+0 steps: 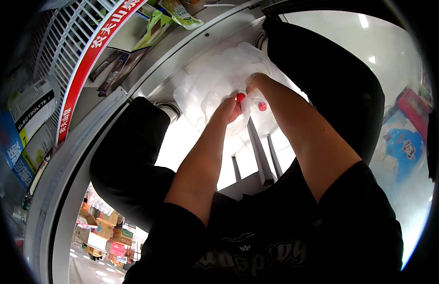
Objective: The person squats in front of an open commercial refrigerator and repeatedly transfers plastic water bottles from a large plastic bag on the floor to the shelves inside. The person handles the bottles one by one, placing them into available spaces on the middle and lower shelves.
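Observation:
Between my black-clad knees lies a bunched sheet of translucent plastic film (219, 71). My left hand (231, 110) has its fingers around a red bottle cap (240, 97) at the film's near side. Just right of it, my right hand (254, 82) is closed on a gathered part of the film, its fingertips partly hidden by the plastic. Below my right wrist, a second red cap (262, 106) shows through the film, apart from both hands. The bottle bodies cannot be made out under the plastic.
A display cooler's metal frame (162, 58) curves past my left knee. Behind it are a white wire shelf (68, 46) with a red label strip, and packaged goods (115, 72). Grey stool legs (260, 152) stand beneath me. Blue-and-white packaging (404, 142) lies on the right, stacked cartons (109, 227) lower left.

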`<control>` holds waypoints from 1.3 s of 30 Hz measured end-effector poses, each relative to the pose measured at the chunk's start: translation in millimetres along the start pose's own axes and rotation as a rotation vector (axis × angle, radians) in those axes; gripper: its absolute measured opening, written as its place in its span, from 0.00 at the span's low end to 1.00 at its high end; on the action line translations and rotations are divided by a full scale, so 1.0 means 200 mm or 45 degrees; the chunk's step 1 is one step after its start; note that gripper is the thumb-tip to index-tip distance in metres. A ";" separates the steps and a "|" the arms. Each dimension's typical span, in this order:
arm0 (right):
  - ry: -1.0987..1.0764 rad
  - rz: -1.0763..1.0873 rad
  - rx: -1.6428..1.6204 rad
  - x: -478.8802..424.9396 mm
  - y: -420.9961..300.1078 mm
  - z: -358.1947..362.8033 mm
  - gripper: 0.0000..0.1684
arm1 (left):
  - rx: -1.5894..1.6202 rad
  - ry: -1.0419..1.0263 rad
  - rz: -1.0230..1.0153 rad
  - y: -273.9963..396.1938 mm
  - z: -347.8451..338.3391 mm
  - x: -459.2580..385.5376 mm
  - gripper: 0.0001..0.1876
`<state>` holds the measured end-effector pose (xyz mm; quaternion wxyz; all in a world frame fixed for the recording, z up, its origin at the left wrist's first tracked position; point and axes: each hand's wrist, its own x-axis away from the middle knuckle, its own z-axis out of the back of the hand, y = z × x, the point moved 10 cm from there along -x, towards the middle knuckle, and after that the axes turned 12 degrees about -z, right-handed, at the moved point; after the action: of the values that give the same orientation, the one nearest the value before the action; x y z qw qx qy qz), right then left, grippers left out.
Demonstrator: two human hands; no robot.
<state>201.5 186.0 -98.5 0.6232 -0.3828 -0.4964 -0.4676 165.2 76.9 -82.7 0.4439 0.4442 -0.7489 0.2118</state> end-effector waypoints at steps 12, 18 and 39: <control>-0.203 -0.025 -0.159 -0.08 0.05 -0.18 0.17 | -0.202 0.115 0.012 -0.13 0.19 -0.18 0.16; -0.260 -0.062 -0.246 -0.08 0.13 -0.20 0.17 | -0.645 0.166 -0.007 0.02 0.07 -0.01 0.14; -0.217 -0.326 -0.396 0.02 0.08 -0.10 0.18 | -1.787 0.657 -0.247 0.17 0.21 0.41 0.31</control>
<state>221.7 171.6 -99.7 0.4479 -0.4462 -0.5139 -0.5798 98.4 26.4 -31.8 0.8008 0.0574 -0.5376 -0.2578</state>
